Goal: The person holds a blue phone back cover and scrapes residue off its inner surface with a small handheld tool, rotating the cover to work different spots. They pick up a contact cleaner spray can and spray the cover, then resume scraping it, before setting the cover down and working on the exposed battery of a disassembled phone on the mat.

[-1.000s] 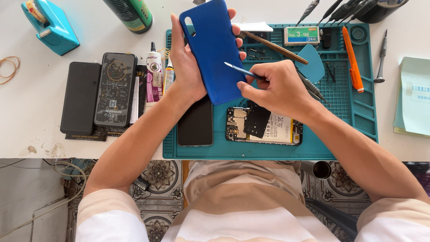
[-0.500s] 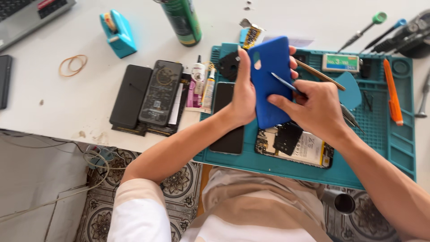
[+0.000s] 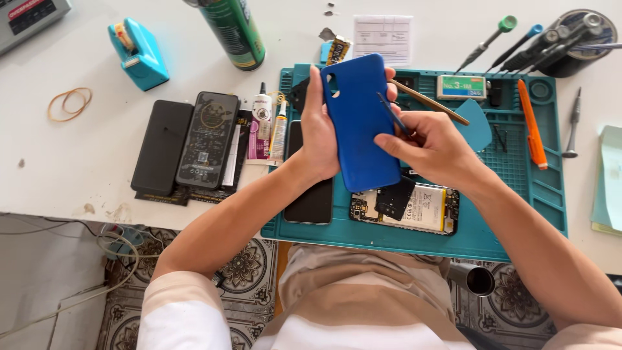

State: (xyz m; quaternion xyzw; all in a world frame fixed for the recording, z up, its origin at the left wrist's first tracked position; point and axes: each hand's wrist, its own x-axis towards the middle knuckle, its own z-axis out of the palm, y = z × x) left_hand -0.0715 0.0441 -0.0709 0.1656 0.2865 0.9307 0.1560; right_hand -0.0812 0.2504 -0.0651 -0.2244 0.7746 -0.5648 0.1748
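Note:
My left hand (image 3: 317,129) grips a blue phone back cover (image 3: 359,123) by its left edge and holds it upright above the teal work mat (image 3: 518,194). My right hand (image 3: 431,146) pinches thin tweezers (image 3: 393,115) whose tips rest against the cover's right side. Under the hands, an opened phone (image 3: 414,207) with exposed battery and boards lies on the mat. A black screen panel (image 3: 311,194) lies left of it, partly under my left wrist.
Left of the mat lie dark phones (image 3: 207,139) and a black panel (image 3: 161,146), glue tubes (image 3: 269,123), a teal tape dispenser (image 3: 136,52), rubber bands (image 3: 68,104) and a green can (image 3: 233,29). An orange pry tool (image 3: 532,123), a blue pick (image 3: 479,126) and screwdrivers (image 3: 525,42) sit right.
The view has shifted, so the mat sits more central. The blue cover stays held in my left hand, with the tweezers still against its right side.

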